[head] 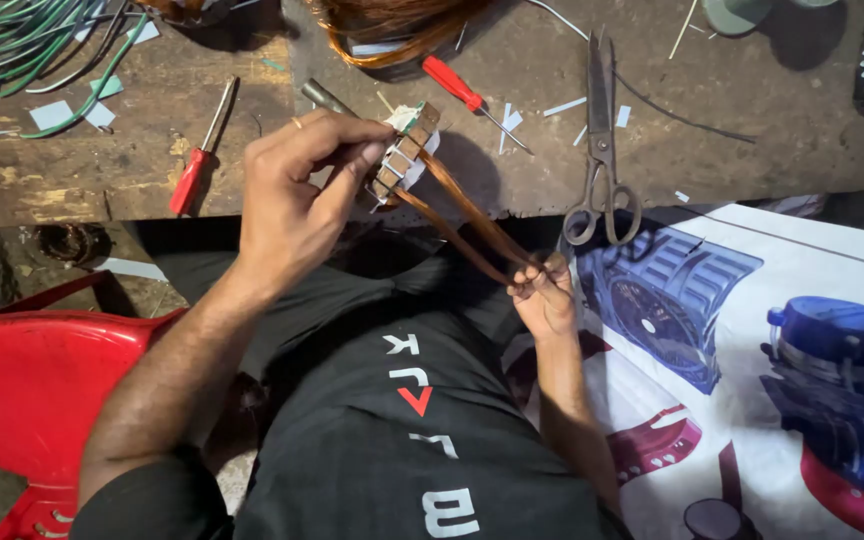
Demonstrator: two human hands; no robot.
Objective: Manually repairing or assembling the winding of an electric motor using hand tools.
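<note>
My left hand grips a small slotted metal core with white paper liners, held over the edge of the worn wooden bench. A band of copper wire runs from the core down and right to my right hand, which pinches the wire loop tight. The core is tilted, its upper end toward the bench. A ring shows on my left hand.
Large scissors lie on the bench to the right; two red-handled screwdrivers sit left and behind. Green wires, a copper coil, paper scraps. A red plastic chair sits lower left, a printed sheet on the right.
</note>
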